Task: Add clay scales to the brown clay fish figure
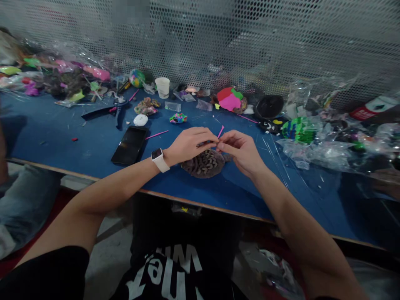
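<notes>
- Right hand [242, 151]: grip pinched together on a pink strip's [221, 131] lower end.
- Left hand [193, 143]: fingertips alongside, over the brown textured piece [208, 164]; cannot tell its closure.

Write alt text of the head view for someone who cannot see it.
A person's bare left hand and right hand meet beside a thin pink strip, above a grey-brown ridged oval piece on a blue table; a black rectangular phone lies left of them, and a grey perforated panel stands behind.
</notes>
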The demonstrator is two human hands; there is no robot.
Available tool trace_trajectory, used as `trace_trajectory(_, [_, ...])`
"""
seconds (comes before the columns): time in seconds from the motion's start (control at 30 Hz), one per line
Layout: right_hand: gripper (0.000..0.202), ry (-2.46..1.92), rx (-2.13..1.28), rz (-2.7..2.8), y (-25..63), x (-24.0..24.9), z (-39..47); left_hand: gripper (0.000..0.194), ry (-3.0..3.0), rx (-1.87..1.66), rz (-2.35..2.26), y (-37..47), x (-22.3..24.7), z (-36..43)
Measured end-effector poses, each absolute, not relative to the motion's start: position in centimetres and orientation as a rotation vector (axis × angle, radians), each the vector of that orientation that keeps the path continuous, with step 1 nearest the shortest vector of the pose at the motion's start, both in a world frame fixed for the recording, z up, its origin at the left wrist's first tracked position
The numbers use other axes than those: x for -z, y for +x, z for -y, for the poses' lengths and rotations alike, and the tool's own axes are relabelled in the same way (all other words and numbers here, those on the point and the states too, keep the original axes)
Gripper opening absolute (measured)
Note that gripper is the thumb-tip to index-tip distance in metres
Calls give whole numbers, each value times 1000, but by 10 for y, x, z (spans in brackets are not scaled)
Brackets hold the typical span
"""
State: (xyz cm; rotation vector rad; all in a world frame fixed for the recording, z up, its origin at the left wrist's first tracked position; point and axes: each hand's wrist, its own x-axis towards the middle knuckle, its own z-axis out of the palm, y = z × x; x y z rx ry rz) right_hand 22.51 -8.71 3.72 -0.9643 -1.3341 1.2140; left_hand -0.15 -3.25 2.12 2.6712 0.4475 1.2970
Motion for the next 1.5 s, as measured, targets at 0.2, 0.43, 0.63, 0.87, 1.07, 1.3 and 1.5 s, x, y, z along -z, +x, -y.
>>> trace_trajectory(0.2, [46, -948, -1199, 1293, 224, -37, 86, 15, 2662, -1307, -472, -2, -21, 34])
trace_trajectory(0.43, [46, -955, -1265, 1304, 225, -39, 87, 16, 2680, -1325, -421, -1, -23, 35])
trace_trajectory(0.63, [50, -970, -1264, 1330, 227, -39, 86, 15, 2636, -1231, -507, -2, -22, 35])
trace_trajectory(0.87, [52, -1011, -1225, 1415, 227, -41, 87, 16, 2626, -1267, -465, -1, -21, 35])
trace_trajectory(1.07, [50, -1039, -1235, 1445, 228, -38, 87, 17, 2646, -1306, -410, 0, -22, 34])
trace_trajectory(1.3, [48, -1057, -1198, 1416, 227, -38, 87, 16, 2644, -1318, -426, -1, -22, 34])
trace_trajectory(1.5, [51, -1087, -1247, 1372, 225, -39, 89, 13, 2651, -1333, -471, -1, -22, 34])
